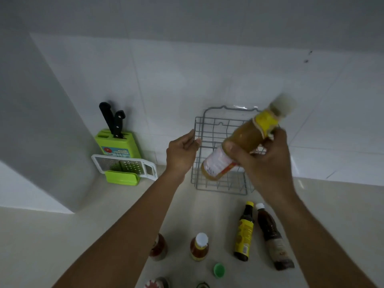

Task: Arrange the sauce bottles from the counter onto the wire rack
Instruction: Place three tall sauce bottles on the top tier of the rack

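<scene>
My right hand (264, 161) grips a large bottle of yellowish-brown sauce (243, 138) with a white cap, tilted over the grey wire rack (199, 179) that stands against the tiled wall. My left hand (182, 152) holds the rack's left edge between thumb and fingers. On the counter in front stand a dark bottle with a yellow label (244, 231), a brown bottle with a white cap (272, 235), a small orange bottle with a white cap (199, 247) and a red-labelled bottle (159, 248) partly hidden by my left arm.
A green knife block (118, 144) with two black-handled knives and a white grater (122, 166) stand in the left corner. A green cap (218, 270) lies near the front, with two more bottle tops at the bottom edge.
</scene>
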